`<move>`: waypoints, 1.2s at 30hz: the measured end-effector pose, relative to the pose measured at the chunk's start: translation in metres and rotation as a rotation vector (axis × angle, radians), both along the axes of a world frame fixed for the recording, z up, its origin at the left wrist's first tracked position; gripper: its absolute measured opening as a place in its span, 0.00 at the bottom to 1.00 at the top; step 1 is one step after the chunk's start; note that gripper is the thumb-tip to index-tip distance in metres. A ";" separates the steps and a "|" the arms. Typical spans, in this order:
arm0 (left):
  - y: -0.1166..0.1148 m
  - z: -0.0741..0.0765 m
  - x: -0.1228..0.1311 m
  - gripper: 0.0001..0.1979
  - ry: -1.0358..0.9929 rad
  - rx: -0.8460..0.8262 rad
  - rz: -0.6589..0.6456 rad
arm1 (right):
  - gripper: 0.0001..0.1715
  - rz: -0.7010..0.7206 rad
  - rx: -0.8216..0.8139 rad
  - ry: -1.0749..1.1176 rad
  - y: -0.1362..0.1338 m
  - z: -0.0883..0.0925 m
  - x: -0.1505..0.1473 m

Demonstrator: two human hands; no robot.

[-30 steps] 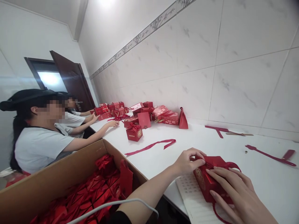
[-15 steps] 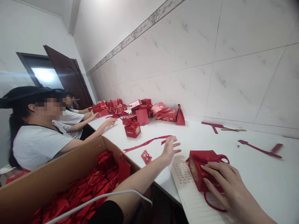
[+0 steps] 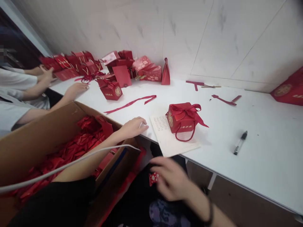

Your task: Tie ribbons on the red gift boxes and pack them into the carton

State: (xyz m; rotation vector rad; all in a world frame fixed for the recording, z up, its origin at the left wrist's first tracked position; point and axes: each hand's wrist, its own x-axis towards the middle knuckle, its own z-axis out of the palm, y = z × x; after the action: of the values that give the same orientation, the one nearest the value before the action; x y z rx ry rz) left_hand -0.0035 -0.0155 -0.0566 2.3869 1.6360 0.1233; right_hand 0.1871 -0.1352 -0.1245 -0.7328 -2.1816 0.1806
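Note:
My left hand (image 3: 135, 127) rests at the table's front edge, thumb apart from the bent fingers, with nothing visible in it. Below the edge, over my lap, my right hand (image 3: 171, 179) is smeared by motion. A small red packet with white spots (image 3: 153, 178) shows beside its fingers and thumb; whether they grip it is unclear. On the table a red gift box (image 3: 183, 118) with a ribbon bow and a cord handle stands on an open notebook (image 3: 176, 148), untouched by either hand.
A cardboard carton (image 3: 44, 123) full of red boxes stands at the left, a white cable (image 3: 78, 159) crossing before it. Red boxes (image 3: 151, 73) line the wall. Ribbon strips (image 3: 132, 103) and a pen (image 3: 240, 142) lie on the table. Other people's arms (image 3: 73, 93) reach in from the left.
My right hand has left the gift box and dropped below the table edge. My left hand has come down to the edge. The small packet has gone from the tabletop to over my lap.

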 end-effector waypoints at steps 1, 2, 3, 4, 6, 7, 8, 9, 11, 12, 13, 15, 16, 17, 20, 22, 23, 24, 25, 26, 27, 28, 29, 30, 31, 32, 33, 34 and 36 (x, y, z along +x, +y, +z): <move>-0.003 0.000 -0.001 0.14 -0.030 0.011 -0.011 | 0.18 0.031 -0.177 -0.150 -0.014 -0.020 -0.022; -0.005 0.000 -0.002 0.12 -0.038 0.033 -0.001 | 0.18 0.055 -0.332 -0.332 -0.024 -0.040 -0.042; -0.008 0.000 -0.003 0.11 -0.034 0.059 0.017 | 0.18 0.076 -0.442 -0.497 -0.032 -0.057 -0.057; -0.009 0.000 -0.003 0.10 -0.027 0.074 0.032 | 0.19 0.070 -0.507 -0.596 -0.036 -0.071 -0.068; -0.009 0.001 -0.004 0.10 -0.029 0.063 0.021 | 0.21 0.078 -0.498 -0.670 -0.039 -0.087 -0.075; -0.008 0.001 -0.004 0.10 -0.030 0.054 0.000 | 0.20 0.080 -0.471 -0.672 -0.039 -0.088 -0.074; -0.006 0.001 -0.004 0.11 -0.026 0.049 -0.018 | 0.20 0.083 -0.445 -0.670 -0.038 -0.087 -0.070; -0.005 0.001 -0.003 0.11 -0.020 0.052 -0.025 | 0.19 0.079 -0.435 -0.673 -0.037 -0.083 -0.066; -0.005 0.000 -0.003 0.12 0.000 0.065 -0.026 | 0.21 0.036 -0.454 -0.680 -0.036 -0.073 -0.060; -0.005 0.000 -0.003 0.12 0.008 0.071 -0.026 | 0.23 0.008 -0.473 -0.677 -0.036 -0.068 -0.057; -0.006 0.000 -0.003 0.13 0.013 0.074 -0.026 | 0.24 -0.011 -0.491 -0.670 -0.037 -0.063 -0.054; -0.007 0.000 -0.003 0.13 0.016 0.080 -0.034 | 0.21 -0.005 -0.519 -0.653 -0.039 -0.055 -0.050; -0.008 0.000 -0.003 0.13 0.015 0.083 -0.039 | 0.20 0.016 -0.526 -0.652 -0.040 -0.053 -0.048; -0.009 0.000 -0.003 0.13 0.013 0.088 -0.042 | 0.21 0.033 -0.533 -0.656 -0.041 -0.051 -0.045; -0.010 0.001 -0.004 0.12 0.002 0.105 -0.052 | 0.25 0.022 -0.596 -0.656 -0.040 -0.047 -0.039; -0.010 0.001 -0.006 0.12 -0.018 0.108 -0.057 | 0.23 -0.008 -0.633 -0.631 -0.036 -0.040 -0.035; -0.009 0.000 -0.007 0.13 -0.038 0.106 -0.060 | 0.23 -0.008 -0.649 -0.571 -0.033 -0.034 -0.034; -0.007 -0.001 -0.008 0.13 -0.066 0.097 -0.063 | 0.24 -0.005 -0.660 -0.470 -0.030 -0.026 -0.032; -0.005 -0.002 -0.010 0.13 -0.109 0.083 -0.066 | 0.25 -0.007 -0.662 -0.329 -0.026 -0.016 -0.030; -0.003 -0.002 -0.011 0.13 -0.169 0.061 -0.069 | 0.26 -0.015 -0.659 -0.151 -0.021 -0.005 -0.028; -0.001 -0.001 -0.011 0.13 -0.247 0.031 -0.072 | 0.27 -0.044 -0.638 0.042 -0.016 0.007 -0.026; 0.000 0.002 -0.011 0.14 -0.339 -0.007 -0.075 | 0.27 -0.092 -0.599 0.217 -0.011 0.020 -0.024; -0.001 0.006 -0.011 0.15 -0.440 -0.053 -0.081 | 0.27 -0.154 -0.556 0.365 -0.006 0.032 -0.022; -0.002 0.012 -0.009 0.16 -0.542 -0.104 -0.091 | 0.27 -0.215 -0.518 0.489 -0.001 0.044 -0.021; -0.006 0.020 -0.007 0.17 -0.639 -0.161 -0.108 | 0.27 -0.263 -0.493 0.585 0.003 0.055 -0.020; -0.011 0.028 -0.005 0.18 -0.723 -0.217 -0.135 | 0.28 -0.290 -0.482 0.657 0.006 0.064 -0.020; -0.018 0.037 -0.001 0.19 -0.787 -0.266 -0.175 | 0.28 -0.301 -0.477 0.715 0.009 0.072 -0.021; -0.025 0.045 0.002 0.19 -0.834 -0.304 -0.221 | 0.28 -0.294 -0.479 0.758 0.010 0.078 -0.022; -0.040 0.059 0.008 0.17 -0.884 -0.334 -0.294 | 0.28 -0.246 -0.480 0.809 0.009 0.085 -0.026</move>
State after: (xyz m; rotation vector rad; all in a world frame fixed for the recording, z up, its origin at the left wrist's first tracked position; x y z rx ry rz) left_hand 0.0050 -0.0557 0.0026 1.8558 0.8109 0.6754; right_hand 0.1607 -0.1263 -0.0390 -0.9702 -1.2709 0.7487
